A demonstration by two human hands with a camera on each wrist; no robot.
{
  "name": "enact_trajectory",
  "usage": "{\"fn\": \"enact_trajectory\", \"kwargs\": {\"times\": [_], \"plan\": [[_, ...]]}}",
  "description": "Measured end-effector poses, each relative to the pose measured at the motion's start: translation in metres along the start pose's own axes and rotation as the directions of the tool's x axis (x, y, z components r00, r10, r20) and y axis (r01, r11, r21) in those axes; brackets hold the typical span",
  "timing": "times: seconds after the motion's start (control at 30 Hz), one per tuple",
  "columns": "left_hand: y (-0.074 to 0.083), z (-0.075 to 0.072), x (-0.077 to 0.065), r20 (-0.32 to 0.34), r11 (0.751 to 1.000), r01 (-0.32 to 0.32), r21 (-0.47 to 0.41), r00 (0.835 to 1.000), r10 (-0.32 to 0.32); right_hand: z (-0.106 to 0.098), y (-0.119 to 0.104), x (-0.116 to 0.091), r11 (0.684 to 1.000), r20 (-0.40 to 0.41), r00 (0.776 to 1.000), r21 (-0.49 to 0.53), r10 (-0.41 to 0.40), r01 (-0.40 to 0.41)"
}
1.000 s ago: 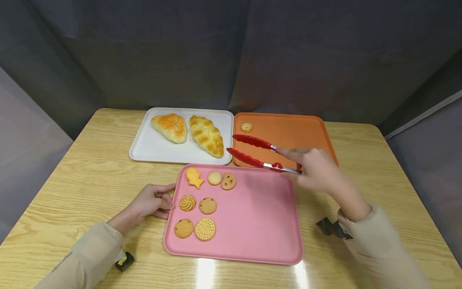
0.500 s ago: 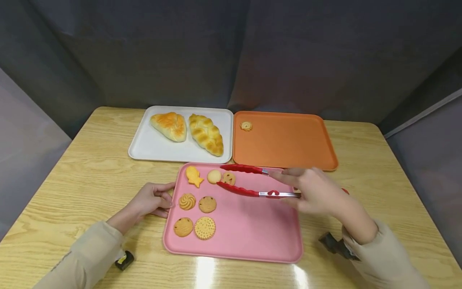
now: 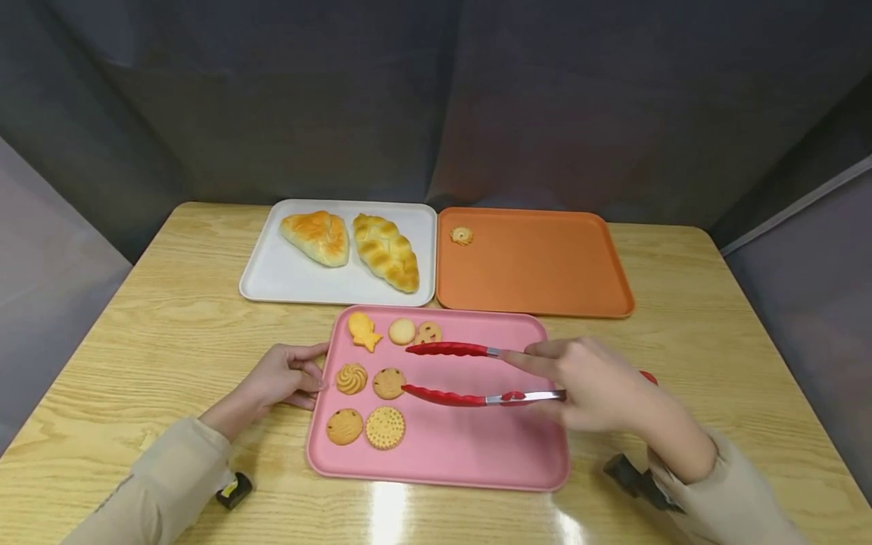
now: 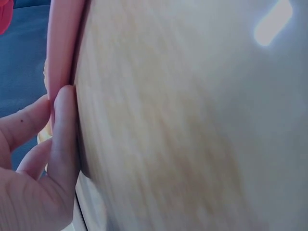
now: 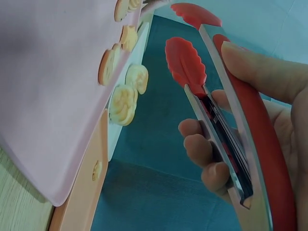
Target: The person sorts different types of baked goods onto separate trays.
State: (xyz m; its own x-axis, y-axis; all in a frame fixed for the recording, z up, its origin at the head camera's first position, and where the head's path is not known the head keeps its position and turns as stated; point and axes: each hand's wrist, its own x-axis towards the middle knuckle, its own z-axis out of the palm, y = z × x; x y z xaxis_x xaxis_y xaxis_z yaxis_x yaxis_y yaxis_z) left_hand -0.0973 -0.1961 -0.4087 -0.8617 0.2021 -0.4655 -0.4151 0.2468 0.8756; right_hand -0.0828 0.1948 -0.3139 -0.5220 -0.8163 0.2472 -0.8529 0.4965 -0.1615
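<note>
In the head view my right hand [image 3: 586, 382] holds red-tipped metal tongs [image 3: 446, 397], their arms spread and nothing between the tips. The tongs hang over the pink tray [image 3: 484, 454], the lower tip overlapping a round chip cookie [image 3: 389, 384]. My left hand [image 3: 282, 378] pinches the tray's left rim. On the tray's left part lie a fish-shaped cookie [image 3: 364, 331], a pale round cookie [image 3: 402, 331], a cookie with holes [image 3: 428, 333] partly behind the tongs, a swirl cookie [image 3: 350, 379], another chip cookie [image 3: 344, 426] and a dotted biscuit [image 3: 385, 428].
Behind the pink tray stands a white tray [image 3: 272, 280] with a triangular pastry [image 3: 316, 238] and a braided bread [image 3: 386, 252]. Beside it on the right, an orange tray [image 3: 538, 265] bears one small ring-shaped cookie [image 3: 461, 236]. A dark curtain [image 3: 341, 98] hangs behind the table.
My right hand has brought the tongs from the orange tray's near edge toward me, over the middle of the pink tray. The left hand stays at the rim.
</note>
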Motion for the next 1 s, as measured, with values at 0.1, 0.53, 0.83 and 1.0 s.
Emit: {"fn": "enact_trajectory", "kwargs": {"times": [0.1, 0.53, 0.83, 1.0], "plan": [[0.000, 0.000, 0.000, -0.001, 1.000, -0.002, 0.001, 1.000, 0.002, 0.000, -0.002, -0.001, 1.000, 0.007, 1.000, 0.006, -0.006, 0.006], [0.001, 0.000, -0.001, 0.005, 1.000, -0.008, 0.005, 1.000, 0.008, 0.009, -0.014, -0.006, 1.000, 0.070, 0.997, 0.020, -0.023, 0.022], [0.002, 0.001, -0.001, 0.002, 1.000, -0.004, 0.004, 1.000, 0.004, 0.019, -0.020, -0.005, 1.000, 0.140, 0.990, 0.020, 0.002, -0.005], [0.002, 0.001, -0.001, 0.002, 1.000, -0.001, 0.004, 1.000, 0.001, 0.023, -0.022, -0.004, 0.999, 0.171, 0.985, 0.036, 0.020, -0.027]]}}
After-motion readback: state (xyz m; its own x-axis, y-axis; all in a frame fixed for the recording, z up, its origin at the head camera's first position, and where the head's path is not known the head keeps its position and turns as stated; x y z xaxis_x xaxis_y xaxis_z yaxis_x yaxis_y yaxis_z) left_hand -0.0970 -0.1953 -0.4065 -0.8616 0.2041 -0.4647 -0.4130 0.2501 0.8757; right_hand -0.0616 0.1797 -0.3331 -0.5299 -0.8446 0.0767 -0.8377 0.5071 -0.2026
